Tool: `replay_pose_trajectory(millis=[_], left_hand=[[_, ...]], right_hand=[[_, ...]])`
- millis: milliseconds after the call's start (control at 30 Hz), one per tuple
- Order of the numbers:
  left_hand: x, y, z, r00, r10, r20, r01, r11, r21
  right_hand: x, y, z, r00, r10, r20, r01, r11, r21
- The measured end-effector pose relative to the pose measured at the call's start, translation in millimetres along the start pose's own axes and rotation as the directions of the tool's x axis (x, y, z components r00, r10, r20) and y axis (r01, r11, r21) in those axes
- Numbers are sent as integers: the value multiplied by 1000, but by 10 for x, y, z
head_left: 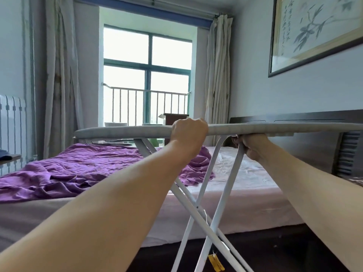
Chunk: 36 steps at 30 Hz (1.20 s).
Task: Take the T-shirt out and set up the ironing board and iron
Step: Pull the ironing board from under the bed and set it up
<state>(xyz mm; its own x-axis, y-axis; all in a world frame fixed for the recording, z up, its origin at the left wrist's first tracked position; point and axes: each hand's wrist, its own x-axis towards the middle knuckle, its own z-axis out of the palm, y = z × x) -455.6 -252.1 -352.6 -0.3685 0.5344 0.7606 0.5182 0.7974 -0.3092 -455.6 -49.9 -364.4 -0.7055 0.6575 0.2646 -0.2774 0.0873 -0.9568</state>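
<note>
The ironing board [127, 131] was seen standing open and level just in front of the bed [39, 214], its grey padded top stretched across the view from the left to the right edge. It was carried on white crossed legs [197, 206], spread in an X beneath it and running down toward the dark floor. A wire iron rest [110, 143] was fixed under its left end.

The left grip [188, 132] was closed over the near edge of the board's top, with the fingers wrapped onto the padded surface. The right grip [252, 147] was held just under the board, its fingers curled round the upper part of one white leg – whether anything else was pinched there could not be told. Both forearms were stretched forward from the bottom corners of the view.

A yellow tag [216, 263] hung beside the lower legs.

Behind the board, a crumpled purple blanket [78, 167] was spread over the left of the bed, and a pale pink sheet [253, 173] was left bare on the right. A dark headboard [304, 119] stood against the right wall, below a framed ink painting [314, 32]. At the far end a bright window [147, 75] was flanked by pale curtains [218, 65], and a white radiator [11, 122] was mounted at the far left.
</note>
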Motion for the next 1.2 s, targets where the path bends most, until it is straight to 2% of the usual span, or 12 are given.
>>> replay_pose_trajectory(millis=[267,367,500,600,667,700,767,800,867,933,1100,1200], left_hand=[[-187,18,314,995,8,102,-8,1000,7],[-225,-118,401,994,-29,101,27,999,26],[-226,-227,501,995,-38,93,34,998,50],[-220,-271,555,997,-38,68,35,998,53],[-220,-283,573,998,-26,56,23,999,49],[-223,-290,571,998,-22,52,20,999,49],[-233,-291,574,999,-18,37,16,998,53],[-242,-286,572,999,-17,30,15,998,54],[-267,-267,561,1000,-13,23,12,999,51],[-296,-256,538,1000,-3,15,2,999,49],[-386,-210,494,1000,25,-14,-24,998,60],[-403,-217,482,999,33,-24,-31,996,88]], right_hand=[[20,571,-50,999,-20,-50,0,930,-366],[-126,578,89,999,-27,38,39,929,-368],[-348,464,259,991,-13,136,89,814,-575],[-562,368,291,987,-16,162,138,613,-778],[-687,329,269,971,-201,130,205,415,-887],[-760,313,270,921,-366,134,247,280,-928],[-827,299,264,722,-666,188,325,86,-942],[-793,316,258,644,-733,217,344,25,-939],[-688,371,247,640,-696,325,386,-75,-920],[-624,435,270,686,-619,381,434,-71,-898],[-633,563,254,552,-753,358,467,-77,-881],[-670,595,252,538,-777,328,485,-34,-874]])
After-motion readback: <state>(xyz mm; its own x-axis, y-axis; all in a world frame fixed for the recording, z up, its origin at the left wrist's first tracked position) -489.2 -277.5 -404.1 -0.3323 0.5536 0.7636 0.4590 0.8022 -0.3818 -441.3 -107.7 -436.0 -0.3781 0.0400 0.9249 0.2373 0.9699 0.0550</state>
